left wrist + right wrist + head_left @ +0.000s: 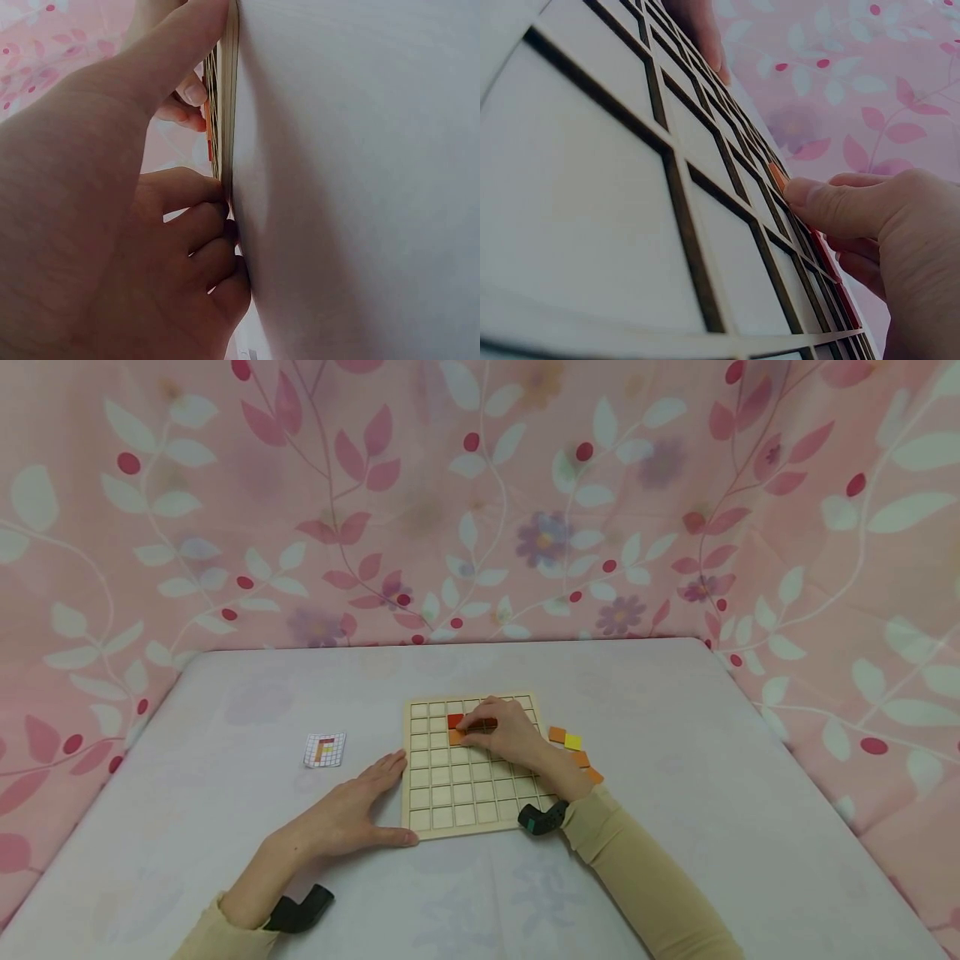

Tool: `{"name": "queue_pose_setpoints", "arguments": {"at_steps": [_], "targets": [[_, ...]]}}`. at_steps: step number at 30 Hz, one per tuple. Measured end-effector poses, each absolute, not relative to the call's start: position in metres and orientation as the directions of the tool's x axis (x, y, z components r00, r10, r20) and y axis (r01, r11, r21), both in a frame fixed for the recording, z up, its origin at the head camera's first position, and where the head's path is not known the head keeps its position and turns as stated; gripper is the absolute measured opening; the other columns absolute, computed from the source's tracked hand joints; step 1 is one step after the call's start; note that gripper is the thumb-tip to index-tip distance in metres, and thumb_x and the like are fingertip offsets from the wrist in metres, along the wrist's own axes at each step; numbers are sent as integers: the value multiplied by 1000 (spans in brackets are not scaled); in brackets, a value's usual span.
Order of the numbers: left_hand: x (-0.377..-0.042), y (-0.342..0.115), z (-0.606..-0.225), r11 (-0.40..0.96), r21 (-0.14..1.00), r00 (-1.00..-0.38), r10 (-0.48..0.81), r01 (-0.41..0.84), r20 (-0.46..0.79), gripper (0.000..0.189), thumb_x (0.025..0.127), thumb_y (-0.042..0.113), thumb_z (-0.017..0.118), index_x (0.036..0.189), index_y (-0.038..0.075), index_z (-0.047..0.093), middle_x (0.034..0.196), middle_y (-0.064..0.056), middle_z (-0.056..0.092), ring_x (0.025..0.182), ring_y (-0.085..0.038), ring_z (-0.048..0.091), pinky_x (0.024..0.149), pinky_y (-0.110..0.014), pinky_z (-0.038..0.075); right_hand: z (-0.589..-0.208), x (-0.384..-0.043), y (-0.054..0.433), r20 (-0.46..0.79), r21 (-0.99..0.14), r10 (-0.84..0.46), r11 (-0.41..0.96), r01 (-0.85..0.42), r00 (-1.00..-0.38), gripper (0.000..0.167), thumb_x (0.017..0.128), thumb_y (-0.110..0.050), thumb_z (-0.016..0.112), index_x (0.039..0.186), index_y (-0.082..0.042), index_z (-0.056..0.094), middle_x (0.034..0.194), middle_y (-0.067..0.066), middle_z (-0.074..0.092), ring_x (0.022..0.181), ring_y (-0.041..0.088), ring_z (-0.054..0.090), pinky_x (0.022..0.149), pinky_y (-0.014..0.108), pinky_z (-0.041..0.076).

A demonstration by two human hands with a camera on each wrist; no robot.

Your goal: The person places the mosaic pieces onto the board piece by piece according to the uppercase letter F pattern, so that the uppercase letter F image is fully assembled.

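Observation:
A wooden grid board point(442, 795) lies on the table. My left hand point(341, 814) rests along its left edge, thumb at the near left corner and fingers against the side; the left wrist view shows these fingers point(199, 225) at the board's rim. My right hand point(510, 735) is over the upper part of the board. Its thumb and forefinger pinch an orange tile point(455, 738) at a grid square, also visible as an orange tile point(778, 177) at the thumb tip. Just above sits a red tile point(454, 721); more red in that row is partly hidden by the hand.
Right of the board lie loose tiles, including an orange tile point(557, 734) and a yellow tile point(573, 742); my right forearm is close to others. A small pattern card point(325, 750) with a coloured grid lies to the left. A floral cloth point(480, 527) hangs behind the table.

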State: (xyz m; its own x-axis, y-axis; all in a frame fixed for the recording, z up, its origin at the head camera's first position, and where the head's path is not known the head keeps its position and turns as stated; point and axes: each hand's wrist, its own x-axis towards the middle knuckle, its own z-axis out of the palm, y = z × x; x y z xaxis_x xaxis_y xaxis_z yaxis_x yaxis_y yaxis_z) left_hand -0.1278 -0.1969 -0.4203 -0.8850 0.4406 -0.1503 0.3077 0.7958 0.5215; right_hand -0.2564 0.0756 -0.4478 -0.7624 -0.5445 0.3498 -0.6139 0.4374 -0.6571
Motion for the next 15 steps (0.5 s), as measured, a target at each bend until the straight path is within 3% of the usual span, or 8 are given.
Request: {"name": "queue_pose_setpoints", "arguments": {"at_steps": [15], "targets": [[-128, -198, -420, 795, 527, -884, 440, 301, -159, 116, 74, 70, 74, 158, 5, 26, 167, -6, 20, 154, -32, 18, 119, -57, 26, -448, -256, 75, 350, -661, -542, 435, -611, -764, 16, 81, -19, 85, 97, -17, 81, 96, -5, 75, 95, 12, 64, 92, 34, 50]]}}
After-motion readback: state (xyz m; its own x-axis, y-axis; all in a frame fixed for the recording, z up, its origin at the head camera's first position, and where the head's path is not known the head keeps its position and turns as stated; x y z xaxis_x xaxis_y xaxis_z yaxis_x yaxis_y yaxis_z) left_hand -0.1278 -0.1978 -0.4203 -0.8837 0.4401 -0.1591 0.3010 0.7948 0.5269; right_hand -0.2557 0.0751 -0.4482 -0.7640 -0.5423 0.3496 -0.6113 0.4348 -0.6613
